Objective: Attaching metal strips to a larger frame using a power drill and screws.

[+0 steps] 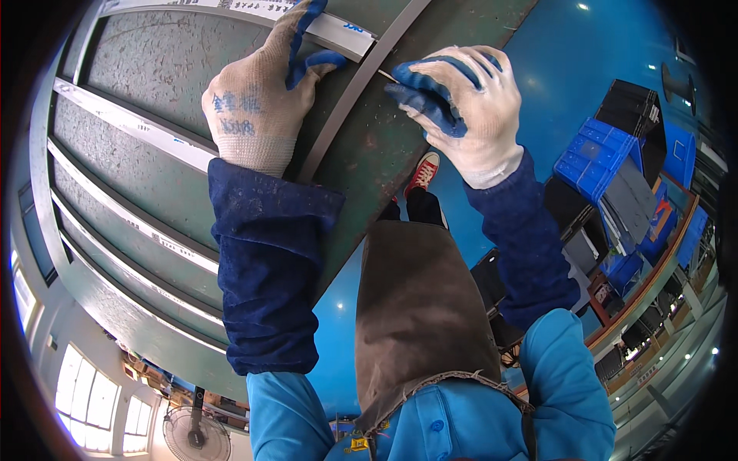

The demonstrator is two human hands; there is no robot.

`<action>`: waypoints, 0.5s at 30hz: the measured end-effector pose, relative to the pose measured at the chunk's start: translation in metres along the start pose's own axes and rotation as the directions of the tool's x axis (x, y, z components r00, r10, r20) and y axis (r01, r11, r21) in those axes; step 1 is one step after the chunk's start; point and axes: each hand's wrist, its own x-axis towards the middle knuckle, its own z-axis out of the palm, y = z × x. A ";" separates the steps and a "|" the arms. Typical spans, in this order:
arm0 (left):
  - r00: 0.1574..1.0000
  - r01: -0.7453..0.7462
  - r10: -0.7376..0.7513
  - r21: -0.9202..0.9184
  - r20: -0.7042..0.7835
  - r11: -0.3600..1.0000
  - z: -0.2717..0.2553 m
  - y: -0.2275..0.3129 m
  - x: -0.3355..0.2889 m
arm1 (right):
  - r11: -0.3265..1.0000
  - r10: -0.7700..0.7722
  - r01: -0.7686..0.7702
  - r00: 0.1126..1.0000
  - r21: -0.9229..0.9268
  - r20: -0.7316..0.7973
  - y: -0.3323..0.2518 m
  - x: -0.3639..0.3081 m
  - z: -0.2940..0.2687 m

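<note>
A metal frame with pale crossbars lies flat, its grey side rail [350,96] curving across the picture. My left hand [257,104], in a white knit glove with blue palm coating, rests at a crossbar [338,34] near its joint with that rail. Its index finger is stretched over the crossbar and the thumb stands apart; the other fingers are hidden. To the right of the rail is my right hand [469,104], gloved alike, its fingers curled closed. A thin metal rod [387,76] sticks out from its fingertips toward the joint; the rest of it is hidden.
Beneath the frame is a worn dark green tabletop [377,146], with its edge running diagonally past my red shoe [423,170]. Blue crates [596,157] and black crates [630,107] are stacked at the right on the blue floor [569,61]. A fan [196,436] stands at the lower left.
</note>
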 end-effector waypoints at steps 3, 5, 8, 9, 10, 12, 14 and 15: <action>1.000 -0.003 0.003 -0.002 -0.008 1.000 0.000 0.001 0.000 | 1.000 -0.004 0.005 1.000 0.019 -0.023 0.000 -0.002 0.001; 1.000 0.028 -0.028 -0.008 0.000 1.000 0.000 0.004 0.000 | 1.000 -0.019 0.020 0.999 0.024 -0.034 0.000 -0.003 0.001; 0.999 0.036 -0.036 -0.006 0.002 0.999 -0.001 0.005 -0.001 | 1.000 -0.019 0.020 0.999 0.022 -0.037 -0.001 -0.002 0.002; 1.000 0.031 -0.031 0.001 -0.001 1.000 -0.001 0.004 -0.001 | 1.000 -0.013 0.014 0.999 0.020 -0.035 -0.003 0.000 0.003; 1.000 0.027 -0.027 0.008 -0.004 1.000 -0.002 0.004 -0.001 | 1.000 -0.008 0.008 0.999 0.019 -0.032 -0.004 0.001 0.004; 1.000 0.022 -0.021 0.013 -0.005 1.000 -0.001 0.005 -0.001 | 1.000 0.000 0.000 1.000 0.017 -0.029 -0.003 0.002 0.004; 0.999 0.033 -0.033 0.004 -0.002 0.999 0.000 0.005 -0.001 | 1.000 -0.012 0.012 1.000 -0.020 -0.003 -0.001 0.003 0.003; 0.999 0.040 -0.040 0.000 0.000 0.999 0.001 0.004 -0.001 | 0.999 -0.018 0.018 1.000 -0.038 0.011 -0.001 0.003 0.004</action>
